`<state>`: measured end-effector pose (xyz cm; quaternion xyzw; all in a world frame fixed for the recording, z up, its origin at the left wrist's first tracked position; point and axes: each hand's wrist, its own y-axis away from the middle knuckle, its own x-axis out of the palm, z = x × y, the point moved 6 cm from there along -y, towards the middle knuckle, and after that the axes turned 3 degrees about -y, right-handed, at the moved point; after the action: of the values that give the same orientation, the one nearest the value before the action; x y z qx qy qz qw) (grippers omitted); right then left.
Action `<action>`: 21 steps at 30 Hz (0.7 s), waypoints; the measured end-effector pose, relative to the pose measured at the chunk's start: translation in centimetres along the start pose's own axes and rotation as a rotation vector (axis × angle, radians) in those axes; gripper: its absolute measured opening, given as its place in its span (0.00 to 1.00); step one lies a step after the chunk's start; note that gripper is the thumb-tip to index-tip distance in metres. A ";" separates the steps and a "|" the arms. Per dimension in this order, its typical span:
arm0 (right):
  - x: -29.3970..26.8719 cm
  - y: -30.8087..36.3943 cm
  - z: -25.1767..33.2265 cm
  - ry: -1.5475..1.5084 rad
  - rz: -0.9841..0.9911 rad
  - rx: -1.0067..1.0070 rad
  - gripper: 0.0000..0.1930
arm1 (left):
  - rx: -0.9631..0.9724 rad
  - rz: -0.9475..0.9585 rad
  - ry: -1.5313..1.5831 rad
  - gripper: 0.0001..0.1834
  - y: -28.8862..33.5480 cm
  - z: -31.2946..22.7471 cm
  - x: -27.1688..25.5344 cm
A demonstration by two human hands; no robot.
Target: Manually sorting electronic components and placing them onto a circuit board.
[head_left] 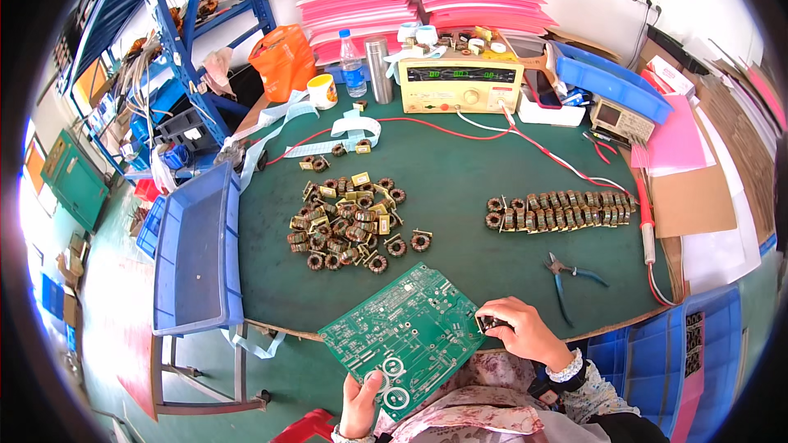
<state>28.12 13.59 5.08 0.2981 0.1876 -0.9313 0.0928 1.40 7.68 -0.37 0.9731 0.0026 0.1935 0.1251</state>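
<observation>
My left hand [359,404] grips a green printed circuit board [414,324] by its lower left corner, thumb on the face. The board hangs tilted over the near table edge and my lap. At the board's right edge, my right hand [525,330] is closed around a small dark wound coil [491,323], partly hidden by the fingers. Whether this coil touches the board I cannot tell. Beyond the board lies a loose heap of toroidal coils [349,226] on small pale bases. More coils [566,212] stand in tight rows to the right.
Cutting pliers [563,275] lie open right of the board, on the green tabletop [468,172]. A yellow bench meter [460,86] with red and white leads stands at the back. Along the right edge runs a red-handled probe [646,217]. A blue bin [197,254] stands left.
</observation>
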 end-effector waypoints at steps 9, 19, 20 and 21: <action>0.3 0.6 -0.1 -0.107 0.003 0.131 0.16 | 0.002 0.054 0.003 0.19 -0.2 -0.5 0.3; 1.0 0.2 0.4 -0.027 0.021 0.085 0.18 | -0.016 0.035 0.022 0.19 -0.1 -0.1 0.0; 1.1 0.1 0.6 0.028 0.020 0.056 0.17 | -0.014 0.033 0.022 0.19 -0.1 -0.1 -0.1; 1.1 0.1 0.9 0.083 0.017 0.026 0.17 | -0.014 0.031 0.022 0.19 -0.1 -0.1 -0.1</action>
<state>26.76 13.10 5.07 0.3393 0.1764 -0.9197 0.0891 1.28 7.82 -0.39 0.9700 -0.0125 0.2060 0.1287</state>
